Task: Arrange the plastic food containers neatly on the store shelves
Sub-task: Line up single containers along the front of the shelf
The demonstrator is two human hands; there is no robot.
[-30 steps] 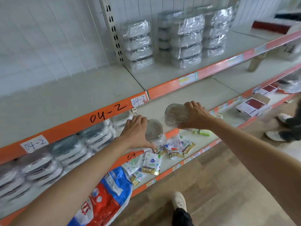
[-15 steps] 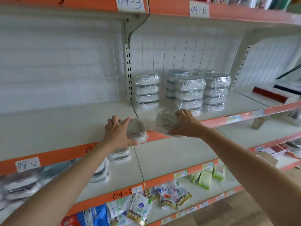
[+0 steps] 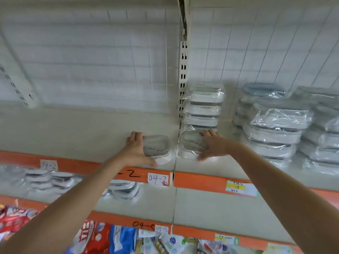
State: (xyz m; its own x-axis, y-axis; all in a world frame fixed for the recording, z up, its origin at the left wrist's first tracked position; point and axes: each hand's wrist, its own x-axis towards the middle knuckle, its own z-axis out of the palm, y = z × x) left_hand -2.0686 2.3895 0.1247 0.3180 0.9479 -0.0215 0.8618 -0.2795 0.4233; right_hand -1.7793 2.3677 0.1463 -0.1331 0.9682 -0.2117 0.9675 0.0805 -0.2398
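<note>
My left hand (image 3: 134, 150) grips a clear wrapped plastic food container (image 3: 157, 148) by its left side, low over the pale upper shelf (image 3: 73, 132) just left of the shelf joint. My right hand (image 3: 213, 145) grips a second clear container (image 3: 190, 143) by its right side, just right of the joint and in front of a stack of wrapped containers (image 3: 204, 109). Whether either container touches the shelf is unclear. More wrapped container stacks (image 3: 275, 125) stand to the right on the same shelf.
A slotted upright post (image 3: 183, 70) and wire back grid rise behind the shelf. Orange price rails (image 3: 201, 182) edge each shelf. The shelf below holds more wrapped containers (image 3: 124, 187). Snack bags (image 3: 95, 237) lie on the lowest shelf.
Both hands have carried their containers up from the lower shelf level and forward onto the upper shelf, side by side at the joint. My view has tilted up and closer.
</note>
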